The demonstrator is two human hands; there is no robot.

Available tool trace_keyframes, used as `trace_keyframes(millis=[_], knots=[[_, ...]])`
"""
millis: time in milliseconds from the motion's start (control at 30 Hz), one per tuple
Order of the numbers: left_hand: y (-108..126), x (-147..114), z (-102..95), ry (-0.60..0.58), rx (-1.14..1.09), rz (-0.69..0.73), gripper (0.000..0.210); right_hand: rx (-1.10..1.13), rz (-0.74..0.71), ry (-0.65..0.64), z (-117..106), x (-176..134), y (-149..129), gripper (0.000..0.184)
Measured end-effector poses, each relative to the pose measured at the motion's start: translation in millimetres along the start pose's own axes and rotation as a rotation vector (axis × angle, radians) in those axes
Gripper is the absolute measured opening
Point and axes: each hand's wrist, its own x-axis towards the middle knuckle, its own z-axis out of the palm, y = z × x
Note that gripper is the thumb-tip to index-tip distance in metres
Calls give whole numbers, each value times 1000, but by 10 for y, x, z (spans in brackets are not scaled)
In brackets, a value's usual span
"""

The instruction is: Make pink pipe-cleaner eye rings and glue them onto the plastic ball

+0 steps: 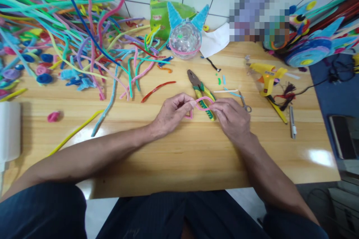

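Observation:
Between my two hands is a pink pipe cleaner (204,98), bent into a pointed oval loop. My left hand (178,110) pinches its left end between thumb and fingers, and a short bent pink tail hangs below that grip. At the loop's right end, the fingers of my right hand (231,115) are closed on it. Beneath the loop lie pliers (200,89) with green and yellow handles, partly covered by it. Left of them rests a red pipe cleaner (158,90). Small scissors (245,104) lie just beyond my right hand.
Many coloured pipe cleaners (84,37) are heaped at the back left. A clear ball with blue ears (185,39) stands at the back, before a green bag (159,16). On the right are a yellow glue gun (266,76), a utility knife (292,123) and a blue fuzzy figure (308,52).

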Motion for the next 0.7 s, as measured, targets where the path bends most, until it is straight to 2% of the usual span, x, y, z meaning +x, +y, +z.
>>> trace_keyframes(millis=[200,267,400,467,600,700], knots=[[-11,-8,30,-15,28,5,46,-14,-15,-10,-7,22,-12,20],[-12,-5,25,33,17,35,49,-13,-34,5,-6,27,-14,19],[-5,24,-1,198,20,138,50,-32,-23,31,22,14,-2,18],[8,53,-14,237,11,162,49,-29,-19,35,39,4,-8,17],[88,136,-36,292,6,181,36,8,-68,29,61,-5,-94,16],[206,208,-53,352,-22,197,27,39,-110,-40,101,-16,-217,18]])
